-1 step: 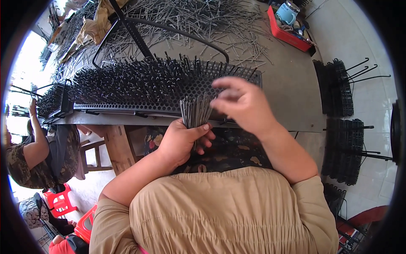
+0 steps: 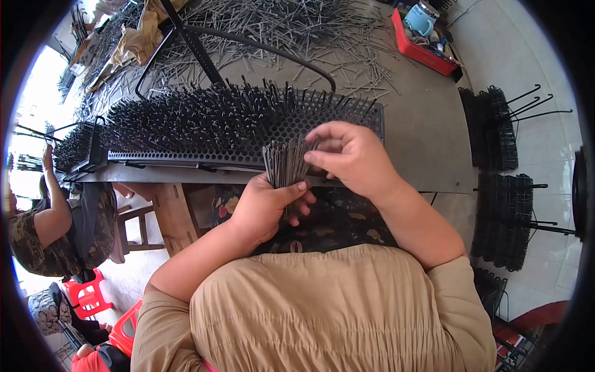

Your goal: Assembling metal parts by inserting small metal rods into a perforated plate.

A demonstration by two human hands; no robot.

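My left hand point(image 2: 273, 208) is closed round a bundle of thin metal rods point(image 2: 286, 162), which stand upright with their tops fanned a little. At the bundle's right edge, my right hand point(image 2: 353, 155) has its thumb and forefinger round the top of one rod. Just beyond both hands lies a black perforated rack point(image 2: 279, 130). Its left and middle holes are packed with upright dark rods point(image 2: 186, 121), while fewer stand toward its right end.
Loose metal rods point(image 2: 279, 31) lie heaped across the far table. A red tray point(image 2: 421, 53) with a blue mug point(image 2: 421, 22) sits at the back right. Dark racks point(image 2: 502, 217) hang along the right wall. Another person's arm point(image 2: 52, 192) shows at left, near red stools point(image 2: 87, 294).
My right hand has come down and slightly left onto the bundle, its fingers closing at a rod's top. My left hand and the bundle look the same.
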